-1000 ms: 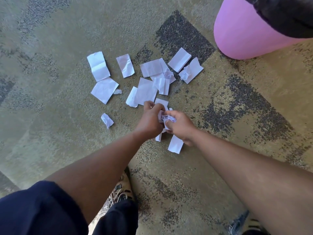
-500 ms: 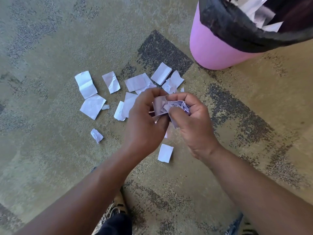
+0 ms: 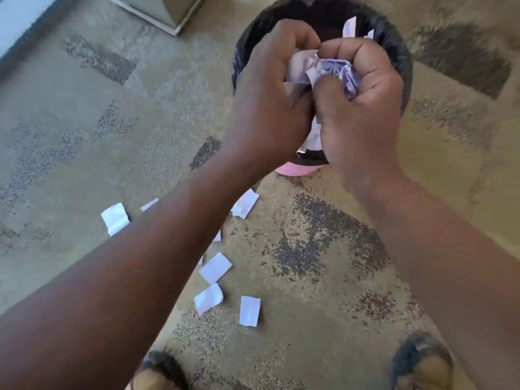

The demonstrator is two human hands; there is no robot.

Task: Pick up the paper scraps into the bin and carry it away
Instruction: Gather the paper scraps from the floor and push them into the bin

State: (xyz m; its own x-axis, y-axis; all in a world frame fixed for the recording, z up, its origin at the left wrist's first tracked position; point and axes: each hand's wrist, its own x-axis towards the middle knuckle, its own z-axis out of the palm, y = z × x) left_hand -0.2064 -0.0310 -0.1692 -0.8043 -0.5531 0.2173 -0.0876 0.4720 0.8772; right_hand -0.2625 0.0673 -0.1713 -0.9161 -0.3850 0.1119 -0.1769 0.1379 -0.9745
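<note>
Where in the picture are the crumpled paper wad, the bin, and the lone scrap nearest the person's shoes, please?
crumpled paper wad (image 3: 332, 73): head view, on its creased middle between both hands.
bin (image 3: 394, 38): head view, on the black liner at the rim's right side.
lone scrap (image 3: 249, 311): head view, on the flat centre of the piece.

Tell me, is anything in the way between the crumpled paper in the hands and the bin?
Nothing visible is. The left hand and right hand grip the crumpled paper right over the open mouth of the bin. Only its black liner and some scraps already inside show below. More scraps lie on the carpet.
</note>
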